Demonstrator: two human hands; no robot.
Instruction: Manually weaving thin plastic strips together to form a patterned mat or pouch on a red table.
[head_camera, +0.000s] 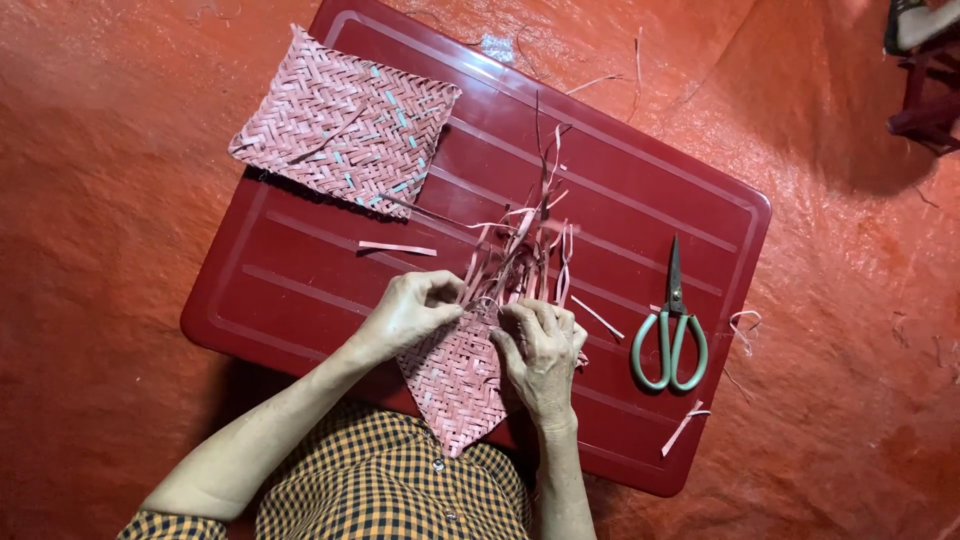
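A half-woven pink mat (455, 375), flat and herringbone-plaited from thin glossy strips, lies at the six o'clock edge of a dark red plastic tabletop (300, 270) with moulded ridges. Loose strip ends (520, 250) fan upward from its unfinished edge. The left hand (410, 312) pinches the strips at that edge; the right hand (540, 350) curls closed over the weave beside it. At eleven o'clock rests a finished woven piece (345, 125) with pale blue flecks. Green-handled scissors (672, 335) lie at three o'clock.
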